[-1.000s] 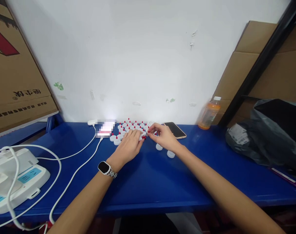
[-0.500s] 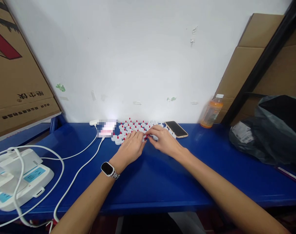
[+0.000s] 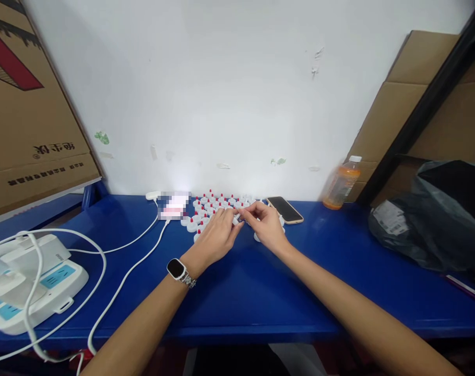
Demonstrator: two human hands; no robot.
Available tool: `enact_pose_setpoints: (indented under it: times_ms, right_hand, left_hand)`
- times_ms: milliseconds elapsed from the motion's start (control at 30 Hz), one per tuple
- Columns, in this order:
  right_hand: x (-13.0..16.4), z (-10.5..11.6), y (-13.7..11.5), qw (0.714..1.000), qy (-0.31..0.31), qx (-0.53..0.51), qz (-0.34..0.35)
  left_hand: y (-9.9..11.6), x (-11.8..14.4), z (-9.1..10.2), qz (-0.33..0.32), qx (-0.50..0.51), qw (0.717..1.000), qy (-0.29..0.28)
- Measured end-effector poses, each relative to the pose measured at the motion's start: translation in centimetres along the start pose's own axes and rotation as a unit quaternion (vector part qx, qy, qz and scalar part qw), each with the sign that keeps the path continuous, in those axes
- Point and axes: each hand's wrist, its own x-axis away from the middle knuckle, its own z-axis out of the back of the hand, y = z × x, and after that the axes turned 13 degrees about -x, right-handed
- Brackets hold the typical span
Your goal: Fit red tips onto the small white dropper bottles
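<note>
At the back of the blue workbench (image 3: 237, 292), close to the white wall, both hands meet over a cluster of small white caps with red tips (image 3: 212, 204). The left hand (image 3: 217, 236) lies palm down with its fingers curled forward, covering the near edge of the cluster — a smartwatch (image 3: 176, 268) sits on that wrist. The right hand (image 3: 266, 225) comes in from the other side, thumb and forefinger drawn together at a single cap (image 3: 237, 212) right where the two hands' fingertips touch. It looks as though both hands pinch that one piece between them, though it is too small to tell which hand truly has the grip. A few loose caps lie just under and beside the right hand, partly hidden by it.

Just right of the hands a smartphone (image 3: 285, 209) lies flat, screen up, and farther along an orange drink bottle (image 3: 342, 183) stands upright against the wall. A black plastic bag (image 3: 437, 219) slumps at the far right. To the left of the caps lies a small white-and-pink device (image 3: 173, 205) — blurred, so I cannot name it — with white cables (image 3: 123, 271) trailing from it toward a white power strip (image 3: 30, 284) at the left edge. Cardboard boxes (image 3: 26, 120) lean at the left.
</note>
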Motion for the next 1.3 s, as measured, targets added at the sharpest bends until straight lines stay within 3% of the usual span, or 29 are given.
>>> enact_pose_setpoints:
  times_ms: [167, 367, 600, 667, 767, 867, 933, 1100, 1300]
  right_hand:
    - [0.8, -0.9, -0.5, 0.996, 0.033, 0.062, 0.058]
    - [0.9, -1.0, -0.7, 0.996, 0.014, 0.057, 0.062]
    - [-3.4, 0.6, -1.1, 0.991, -0.107, -0.06, -0.058]
    - [-5.9, 1.4, -0.5, 0.995, -0.091, -0.021, -0.038]
    - [-10.2, 2.0, 1.2, 0.99, -0.039, 0.132, 0.016]
    - [-13.8, 1.7, 3.6, 0.942, -0.059, 0.331, -0.009]
    - [-15.3, 1.1, 5.2, 0.926, -0.066, 0.371, -0.021]
    - [-16.5, 0.0, 8.0, 0.901, -0.121, 0.413, -0.047]
    - [-16.6, 0.9, 8.6, 0.881, -0.165, 0.439, -0.068]
  left_hand:
    - [0.2, 0.1, -0.2, 0.004, 0.021, 1.0, 0.019]
    - [0.3, 0.1, -0.3, -0.003, 0.037, 0.999, 0.017]
    - [-1.2, -0.3, -0.7, 0.024, 0.027, 0.998, 0.045]
    - [-2.1, -0.3, -0.8, 0.044, 0.005, 0.998, 0.053]
    - [-3.0, -0.3, -0.7, 0.06, -0.03, 0.996, 0.051]
    - [-3.1, -0.2, -0.5, 0.058, -0.047, 0.996, 0.039]
    - [-2.9, -0.1, -0.3, 0.058, -0.05, 0.997, 0.031]
    - [-2.6, -0.1, -0.3, 0.06, -0.051, 0.997, 0.011]
    - [-2.5, -0.1, -0.4, 0.05, -0.05, 0.997, 0.014]
